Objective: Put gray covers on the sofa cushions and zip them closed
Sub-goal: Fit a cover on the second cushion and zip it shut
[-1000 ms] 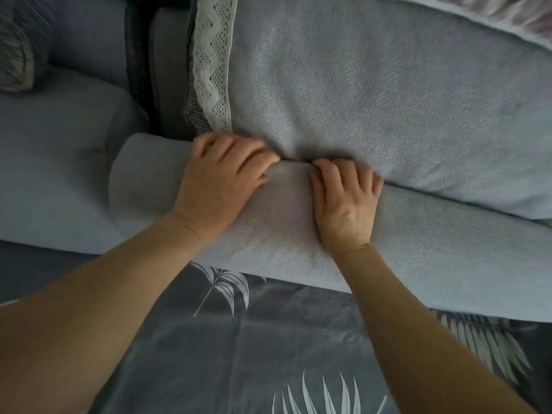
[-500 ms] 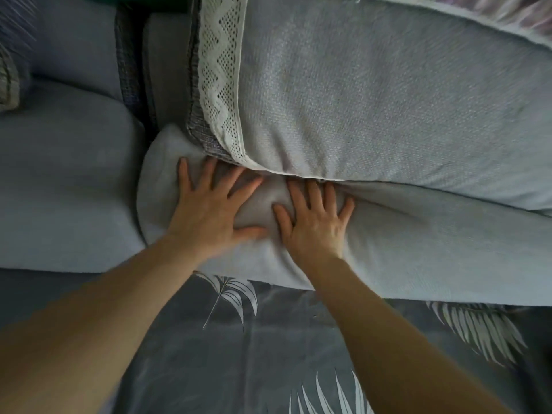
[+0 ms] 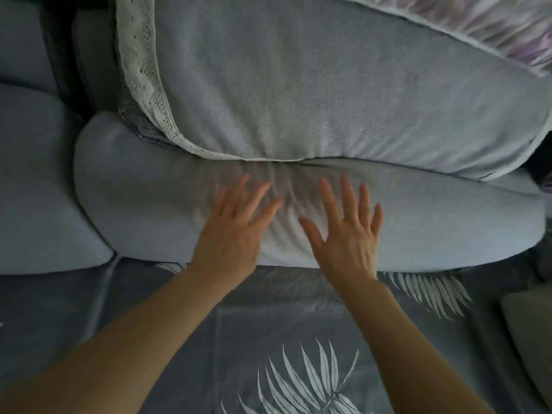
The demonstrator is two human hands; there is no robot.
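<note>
A long cushion in a plain gray cover [image 3: 433, 222] lies across the sofa seat in front of me. Behind it leans a large gray back cushion [image 3: 298, 85] with a white lace trim [image 3: 143, 73] down its left edge. My left hand [image 3: 236, 231] lies flat on the front cushion's top, fingers spread and straight. My right hand [image 3: 346, 234] lies flat beside it, fingers also spread, holding nothing. The fabric between the two hands is rippled. No zipper shows in this view.
Another gray seat cushion [image 3: 35, 180] sits at the left, touching the front cushion's end. A dark gray sheet with white leaf prints [image 3: 283, 339] covers the area below the cushions. A pinkish patterned fabric [image 3: 507, 28] shows at the top right.
Both hands uncurled from the gap between the cushions, flattened and slid back toward me across the front cushion. The view has widened to the right.
</note>
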